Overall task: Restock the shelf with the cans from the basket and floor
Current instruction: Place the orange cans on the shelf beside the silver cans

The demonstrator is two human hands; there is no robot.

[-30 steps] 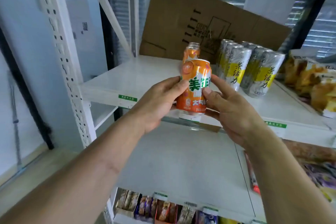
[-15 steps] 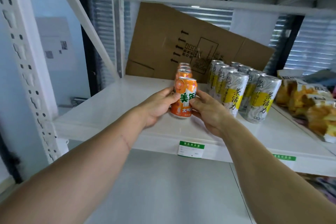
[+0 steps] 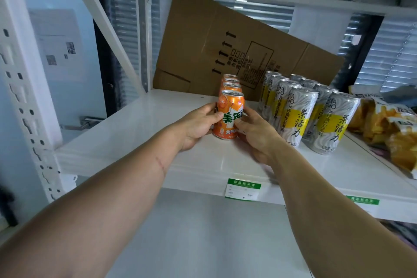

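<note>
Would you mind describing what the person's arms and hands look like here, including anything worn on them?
Both arms are bare as far up as the picture shows, with no sleeves in view. The left hand and right hand wear no gloves, and no rings, watch or bracelet can be seen. The left forearm carries a thin reddish scratch mark just below the wrist.

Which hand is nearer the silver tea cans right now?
Right. The right hand grips the orange can on the side facing the silver tea cans; the left hand holds the far side.
</note>
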